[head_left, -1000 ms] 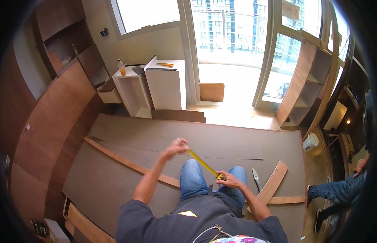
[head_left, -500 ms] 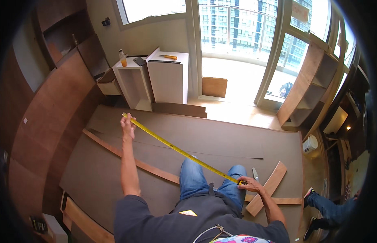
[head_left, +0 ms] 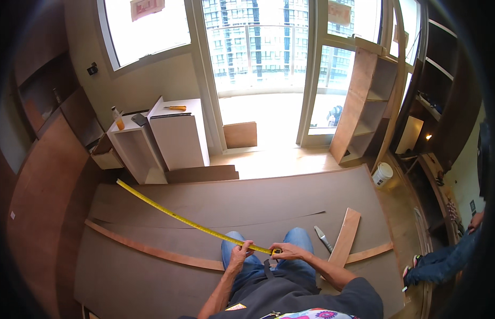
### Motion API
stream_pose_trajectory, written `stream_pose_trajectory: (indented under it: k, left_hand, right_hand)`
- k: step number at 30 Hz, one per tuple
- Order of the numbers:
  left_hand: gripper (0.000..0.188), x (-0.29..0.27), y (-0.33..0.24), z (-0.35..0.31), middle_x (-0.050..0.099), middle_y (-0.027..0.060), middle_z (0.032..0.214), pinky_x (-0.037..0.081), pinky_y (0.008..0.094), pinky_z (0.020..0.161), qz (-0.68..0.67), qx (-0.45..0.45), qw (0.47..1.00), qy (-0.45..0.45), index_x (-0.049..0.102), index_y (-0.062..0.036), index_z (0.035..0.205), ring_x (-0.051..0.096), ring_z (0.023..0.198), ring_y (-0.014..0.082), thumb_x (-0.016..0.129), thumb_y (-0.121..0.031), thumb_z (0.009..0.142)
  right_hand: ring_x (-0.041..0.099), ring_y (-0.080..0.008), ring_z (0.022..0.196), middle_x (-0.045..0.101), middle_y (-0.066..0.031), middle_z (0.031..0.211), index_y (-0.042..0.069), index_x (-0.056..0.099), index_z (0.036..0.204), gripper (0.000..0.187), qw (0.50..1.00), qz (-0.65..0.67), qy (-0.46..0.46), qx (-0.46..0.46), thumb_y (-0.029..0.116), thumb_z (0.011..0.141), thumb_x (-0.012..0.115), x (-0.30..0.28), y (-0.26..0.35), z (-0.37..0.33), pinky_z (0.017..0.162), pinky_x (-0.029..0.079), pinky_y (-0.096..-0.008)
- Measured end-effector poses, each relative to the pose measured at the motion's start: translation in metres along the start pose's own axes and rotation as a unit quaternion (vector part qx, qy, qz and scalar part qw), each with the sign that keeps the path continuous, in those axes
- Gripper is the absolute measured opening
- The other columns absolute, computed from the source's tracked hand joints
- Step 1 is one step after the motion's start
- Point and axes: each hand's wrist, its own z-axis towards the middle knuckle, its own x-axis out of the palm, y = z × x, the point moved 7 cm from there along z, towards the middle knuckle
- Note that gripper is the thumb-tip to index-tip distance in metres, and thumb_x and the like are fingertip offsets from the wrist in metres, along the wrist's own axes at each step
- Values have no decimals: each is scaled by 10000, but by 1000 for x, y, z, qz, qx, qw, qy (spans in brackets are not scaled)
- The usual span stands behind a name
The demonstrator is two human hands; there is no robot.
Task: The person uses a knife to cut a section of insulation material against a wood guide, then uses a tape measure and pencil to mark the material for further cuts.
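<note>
Yellow steel measuring tape (head_left: 183, 219) stretched in a long diagonal over the large brown sheet board (head_left: 290, 196) on the floor, far tip resting near the board's back-left edge beside the white open cabinet box (head_left: 152, 143), near end at the small yellow-black tape case (head_left: 276, 251) above the knees in blue jeans (head_left: 269, 255). Left hand (head_left: 240, 253) pinching the blade just short of the case, fingers closed on the tape. Right hand (head_left: 290, 251) wrapped shut around the case.

For a true reading, judged from here: blade kept taut and flat on the board, no sag or twist, far hook seated square on the edge, case held steady while the pinch marks the figure.

Further out: 1 curved narrow wooden strip (head_left: 152, 250) across the board, 1 short wooden offcut (head_left: 346, 236) lying over another strip, a grey-handled blade tool (head_left: 323, 238) beside it, a white plastic bucket (head_left: 382, 174) near the tall wooden shelf unit (head_left: 364, 106), another person's leg in jeans (head_left: 444, 260) at the right rim.
</note>
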Motion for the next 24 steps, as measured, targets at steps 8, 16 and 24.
stream_pose_trajectory:
  k: [8, 16, 24]
  left_hand:
    - [251, -78, -51, 9, 649, 5, 747, 516, 249, 615, 63, 70, 986, -138, 707, -27, 974, 592, 640, 82, 673, -273, 944]
    - [252, -286, -187, 19, 519, -61, 604, 400, 231, 508, 16, 160, 936, -314, 621, -144, 767, 480, 531, 51, 714, -337, 900]
    - [295, -399, -239, 53, 659, 69, 934, 523, 287, 702, -146, 219, 902, -342, 679, 14, 1063, 644, 835, 154, 784, -129, 827]
  right_hand:
    - [550, -321, 1202, 565, -186, 1299, 65, 496, 1371, 672, 998, -2, -8, -57, 498, 882, 654, 6, -3, 4, 1004, 441, -379]
    - [558, -300, 1201, 610, -171, 1259, 138, 591, 1302, 641, 994, -46, 18, 94, 630, 891, 567, -72, -100, -76, 1015, 432, -382]
    - [553, -112, 694, 604, -19, 776, 36, 653, 1073, 319, 975, 42, 14, 218, 314, 927, 600, -118, -190, -155, 627, 466, -280]
